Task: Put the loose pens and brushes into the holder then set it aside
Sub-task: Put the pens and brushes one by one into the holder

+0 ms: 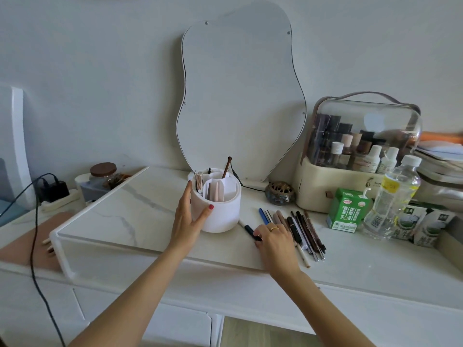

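A round white holder [221, 211] with inner compartments stands on the white desk, with a silver tube, a pink tube and a brown-handled brush upright inside. My left hand [188, 216] wraps its left side, thumb on the front rim. Just right of it several loose pens and brushes [304, 229] lie in a row on the desk. My right hand [274, 240] rests on the left end of that row, fingertips pinching a black pen [251, 232] that still lies on the desk.
A wavy mirror [240, 96] leans on the wall behind the holder. A clear-lidded cosmetics case [355, 156], a green carton [347, 209], a plastic bottle [393, 194] and a brass burner [279, 192] stand at the right. A raised marble shelf [120, 214] and a cable [33, 236] are on the left.
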